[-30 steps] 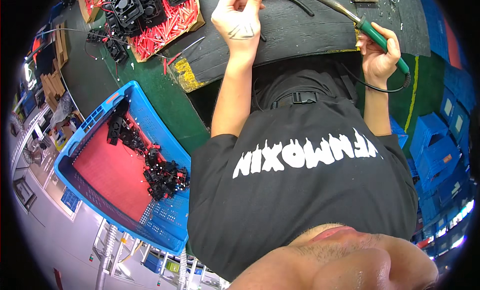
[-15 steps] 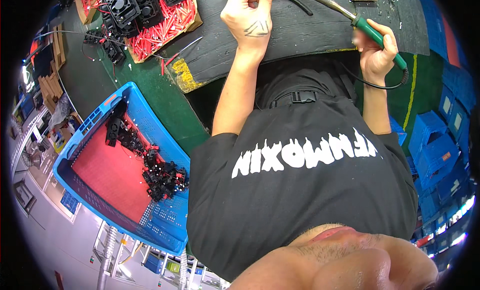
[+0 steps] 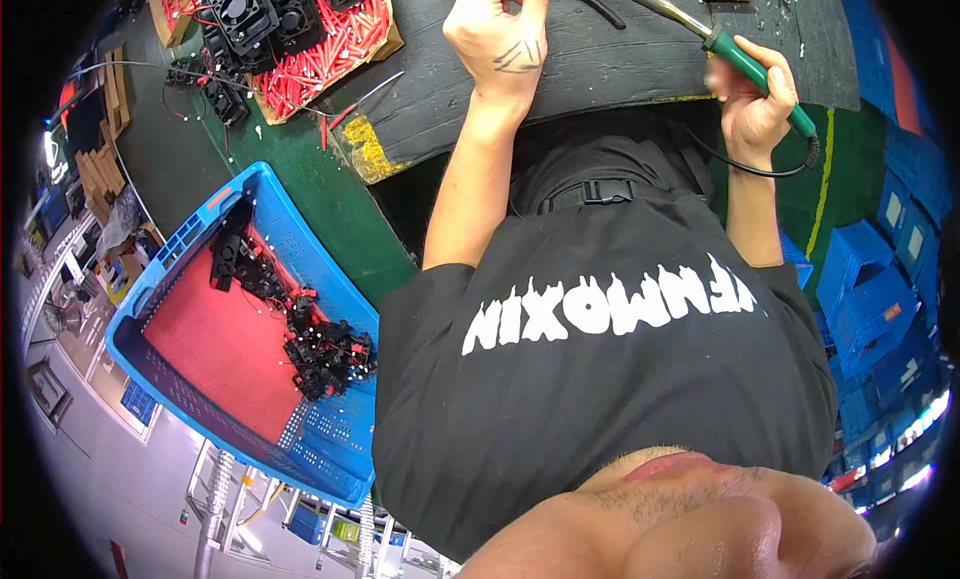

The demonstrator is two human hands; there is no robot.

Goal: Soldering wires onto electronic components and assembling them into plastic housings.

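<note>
Soldering iron (image 3: 722,43) with a green handle slants over the right part of the black work mat (image 3: 620,74) in the head view, its front end running out of sight past the top. The right hand (image 3: 755,104) curls its fingers around the handle; a black cord (image 3: 728,161) loops from the handle's end, below the mat. The left hand (image 3: 500,39) is over the mat's upper middle, thumb and fingers bent, their tips cut off, so I cannot tell what they pinch. A black cable (image 3: 603,7) lies on the mat just right of them. Left of the mat, black cooling fans (image 3: 240,11) rest on a cardboard tray (image 3: 391,41) of slim red pieces (image 3: 325,59); to its lower left, a blue crate (image 3: 335,461) holds jumbled black fan parts (image 3: 325,354).
</note>
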